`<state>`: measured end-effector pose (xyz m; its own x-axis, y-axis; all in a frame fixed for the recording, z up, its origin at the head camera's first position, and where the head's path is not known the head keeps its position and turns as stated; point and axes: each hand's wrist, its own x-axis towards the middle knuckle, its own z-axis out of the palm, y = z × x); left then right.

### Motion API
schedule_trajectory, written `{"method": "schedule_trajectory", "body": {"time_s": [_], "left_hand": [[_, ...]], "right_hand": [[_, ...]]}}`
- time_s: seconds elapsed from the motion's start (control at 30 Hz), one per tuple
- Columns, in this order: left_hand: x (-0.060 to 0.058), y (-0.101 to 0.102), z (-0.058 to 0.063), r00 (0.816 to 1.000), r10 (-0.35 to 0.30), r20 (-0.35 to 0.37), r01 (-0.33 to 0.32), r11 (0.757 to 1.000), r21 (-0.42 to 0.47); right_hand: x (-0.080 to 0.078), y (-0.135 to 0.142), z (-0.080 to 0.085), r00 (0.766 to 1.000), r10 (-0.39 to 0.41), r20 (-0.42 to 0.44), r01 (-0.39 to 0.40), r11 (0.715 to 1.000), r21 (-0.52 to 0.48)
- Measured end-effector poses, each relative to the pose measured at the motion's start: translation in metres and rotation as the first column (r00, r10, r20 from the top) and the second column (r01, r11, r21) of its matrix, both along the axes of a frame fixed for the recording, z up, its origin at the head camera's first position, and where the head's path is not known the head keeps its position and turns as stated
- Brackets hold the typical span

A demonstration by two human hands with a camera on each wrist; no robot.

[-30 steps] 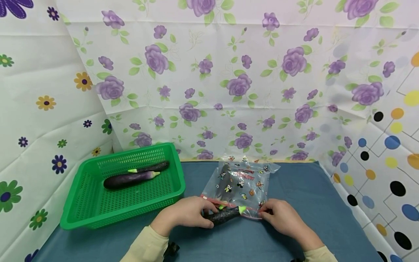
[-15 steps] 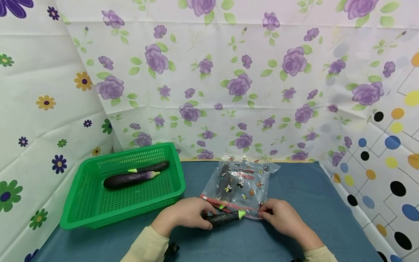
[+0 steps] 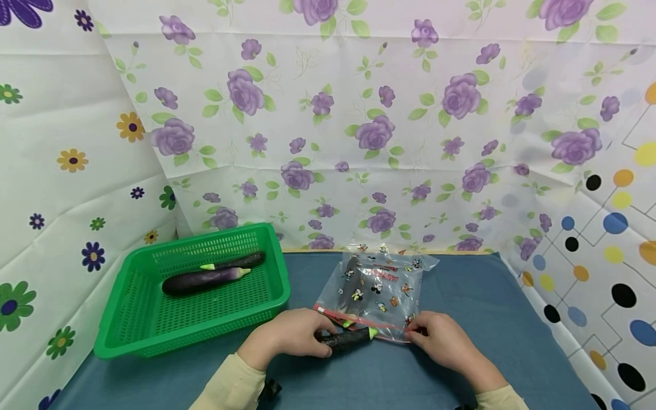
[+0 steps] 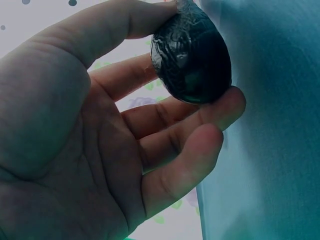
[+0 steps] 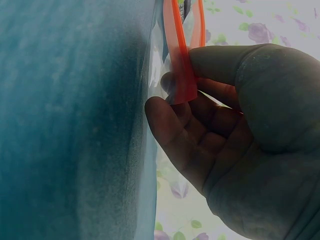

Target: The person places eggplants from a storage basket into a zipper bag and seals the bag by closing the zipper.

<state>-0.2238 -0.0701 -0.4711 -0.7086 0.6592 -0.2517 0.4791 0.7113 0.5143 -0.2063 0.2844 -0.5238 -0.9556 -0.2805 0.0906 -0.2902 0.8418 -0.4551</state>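
Note:
My left hand (image 3: 297, 335) grips the rounded end of a dark, wrinkled eggplant (image 3: 349, 339) between thumb and fingers, seen close up in the left wrist view. Its green stem end points right, toward the red-edged mouth of a clear printed zip bag (image 3: 381, 285). My right hand (image 3: 441, 340) pinches the right corner of that mouth; the right wrist view shows the red zip strip (image 5: 182, 75) between thumb and fingers. Inside the bag lies another eggplant (image 3: 351, 285), partly hidden by the print, with its green stem near the opening.
A green perforated basket (image 3: 192, 336) stands on the left, holding a purple eggplant (image 3: 200, 282) and a thinner dark one (image 3: 241, 261). Blue cloth (image 3: 492, 302) covers the table. Patterned sheets rise at the back and both sides.
The held eggplant has shifted slightly left and down, its stem end drawing back from the bag's mouth. My right hand and the bag stay nearly still.

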Motion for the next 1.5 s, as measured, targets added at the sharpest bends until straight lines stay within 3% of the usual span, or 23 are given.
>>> {"method": "schedule_trajectory", "body": {"time_s": [0.4,0.7,1.5], "left_hand": [[-0.001,0.005,-0.002,0.997,0.016,-0.079,-0.021,0.998,-0.064],[-0.002,0.007,-0.007,0.994,0.030,-0.107,-0.037,0.998,-0.058],[0.003,0.011,-0.004,0.997,0.051,-0.063,-0.053,0.998,-0.017]], "right_hand": [[0.000,0.000,0.000,1.000,0.000,-0.004,0.000,1.000,0.000],[0.001,0.000,0.000,1.000,0.000,-0.010,0.000,1.000,0.000],[0.001,-0.001,0.001,1.000,0.000,0.001,0.000,1.000,-0.002]]}}
